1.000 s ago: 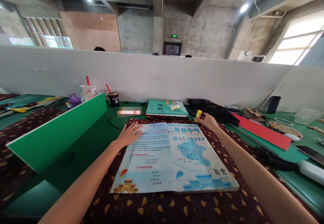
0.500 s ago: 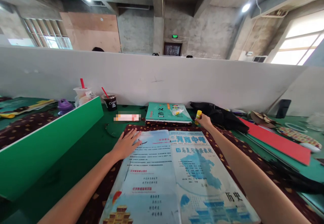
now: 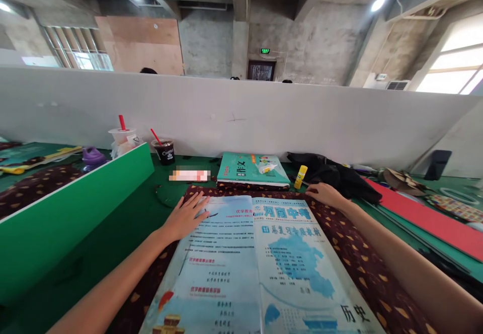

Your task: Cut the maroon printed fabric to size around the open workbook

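An open book (image 3: 226, 253) with Chinese print lies in front of me on a dark patterned cloth (image 3: 132, 299). My left hand (image 3: 187, 217) rests flat with fingers spread over the book's upper left edge. Beyond the book's upper right corner is my right hand (image 3: 325, 194), its fingers curled together low at the cloth; a thin dark thing shows by the fingertips, too small to name. Just left of those fingers, apart from them, stands a yellow glue stick (image 3: 301, 177). A green book (image 3: 237, 169) lies behind, with a small white-and-yellow bottle (image 3: 267, 168) on it.
A green divider board (image 3: 75, 218) stands at left, with a purple item (image 3: 93, 157) and a plastic cup (image 3: 123, 140) behind it. A black coffee cup (image 3: 164, 153) sits near the white partition (image 3: 188, 107). Black cloth (image 3: 332, 173) and a red folder (image 3: 426, 218) lie at right.
My right hand has let go of the glue stick, which now stands by itself, and has moved slightly right and down. My left hand stays on the book.
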Motion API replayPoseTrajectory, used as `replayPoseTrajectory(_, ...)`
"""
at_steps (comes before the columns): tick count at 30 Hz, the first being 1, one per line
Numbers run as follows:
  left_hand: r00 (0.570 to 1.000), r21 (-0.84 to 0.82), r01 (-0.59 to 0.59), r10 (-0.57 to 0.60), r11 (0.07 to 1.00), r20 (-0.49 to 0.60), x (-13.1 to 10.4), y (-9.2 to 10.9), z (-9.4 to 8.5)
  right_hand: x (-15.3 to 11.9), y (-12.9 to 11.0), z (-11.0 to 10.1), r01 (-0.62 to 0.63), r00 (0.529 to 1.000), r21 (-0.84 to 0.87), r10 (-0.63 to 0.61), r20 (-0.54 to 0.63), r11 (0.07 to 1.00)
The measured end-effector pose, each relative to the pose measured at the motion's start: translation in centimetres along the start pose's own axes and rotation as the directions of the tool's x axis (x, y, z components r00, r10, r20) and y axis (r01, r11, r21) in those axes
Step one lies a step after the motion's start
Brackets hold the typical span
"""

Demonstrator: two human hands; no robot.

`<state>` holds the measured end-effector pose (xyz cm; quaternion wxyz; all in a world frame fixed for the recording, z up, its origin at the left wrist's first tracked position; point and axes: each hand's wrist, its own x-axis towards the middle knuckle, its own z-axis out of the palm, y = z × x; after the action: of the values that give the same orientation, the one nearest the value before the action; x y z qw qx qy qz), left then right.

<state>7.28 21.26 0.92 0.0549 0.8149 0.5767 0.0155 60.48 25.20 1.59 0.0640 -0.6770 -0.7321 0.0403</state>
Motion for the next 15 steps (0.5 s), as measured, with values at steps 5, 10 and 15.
replayPoseTrajectory(5, 1.0, -0.01, -0.003, 0.003, 1.0, -0.028, 0.0, -0.4, 0.5, -0.1, 0.4, 0.4, -0.024, 1.0, -0.11, 0.023, -0.015, 0.994)
replayPoseTrajectory(10, 0.997, -0.023, -0.019, 0.017, 1.0, -0.074, 0.2, -0.3, 0.9, 0.3, 1.4, 0.5, -0.131, 0.987, -0.158, 0.114, -0.114, 0.979)
replayPoseTrajectory(15, 0.979, -0.058, -0.054, 0.042, 0.997, -0.201, -2.0, -0.6, -1.7, 1.9, 3.9, 0.8, -0.251, 0.968, -0.174, 0.244, -0.063, 0.952)
